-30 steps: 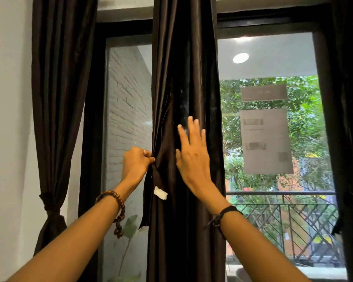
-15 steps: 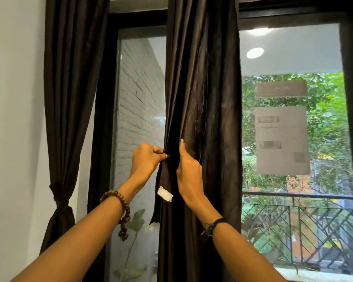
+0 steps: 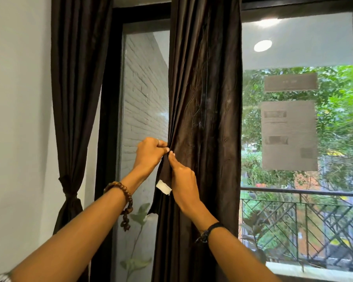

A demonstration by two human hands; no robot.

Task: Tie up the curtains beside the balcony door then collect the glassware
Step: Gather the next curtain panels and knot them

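- The single head-worn camera is looking forward from the person's eye level, tilting slightly upward rather than down, so that the top of the window frame [image 3: 293, 7] is reaching the upper edge.
- It is facing the glazed balcony door squarely, with the middle curtain [image 3: 204, 98] running down the centre of the view.
- It is standing close: both forearms are entering from the lower edge, and the left hand [image 3: 149, 153] and right hand [image 3: 181, 180] are meeting at arm's length near the centre.
- The wide-angle lens is bending the verticals outward, taking in the white wall [image 3: 14, 119] at left and the balcony railing [image 3: 304, 224] at right.
- No second view is sharing the scene.
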